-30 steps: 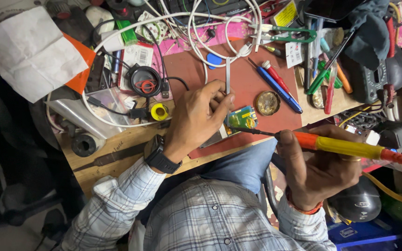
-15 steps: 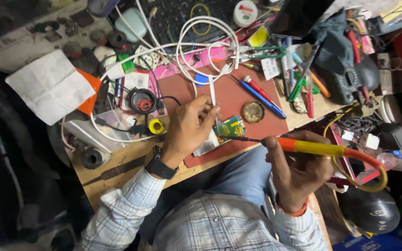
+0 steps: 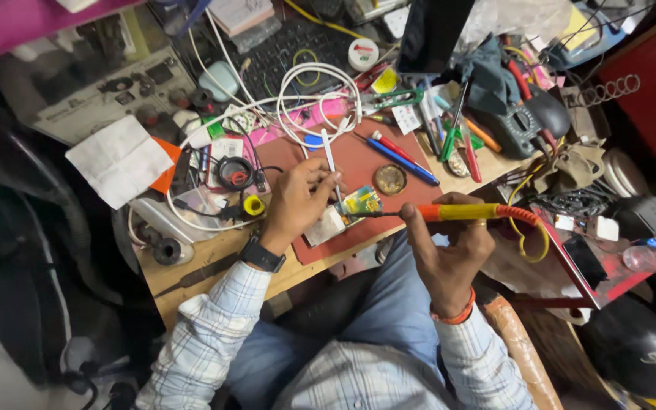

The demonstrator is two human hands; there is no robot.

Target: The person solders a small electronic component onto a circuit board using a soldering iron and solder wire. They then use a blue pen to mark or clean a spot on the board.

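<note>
**Soldering at a crowded bench, seen from the head camera**

The right hand (image 3: pixel 449 247) was clenched round the yellow-and-orange handle of a soldering iron (image 3: pixel 461 212), whose dark tip reached left to a small green circuit board (image 3: pixel 363 202). The left hand (image 3: pixel 298 199) pinched a pair of slim metal tweezers (image 3: pixel 330 161) between thumb and fingers, their points lowered toward the same board. The board lay on a red-brown work mat (image 3: pixel 366 163) at the near edge of the wooden bench (image 3: pixel 214 262), beside a pale square block (image 3: pixel 326 225) under the left palm. The step in hand appeared to be the heating of a joint or part on the board while the tweezers steadied it; whether the tip touched the board could not be told. The next move would likely call for a steady iron and a fine lift or placement with the tweezers. Farther out lay a round brass tin (image 3: pixel 389 179), red and blue pens (image 3: pixel 404 157), a coil of white cable (image 3: pixel 320 102), a yellow tape roll (image 3: pixel 253 205) and a folded white paper (image 3: pixel 119 161).
</note>
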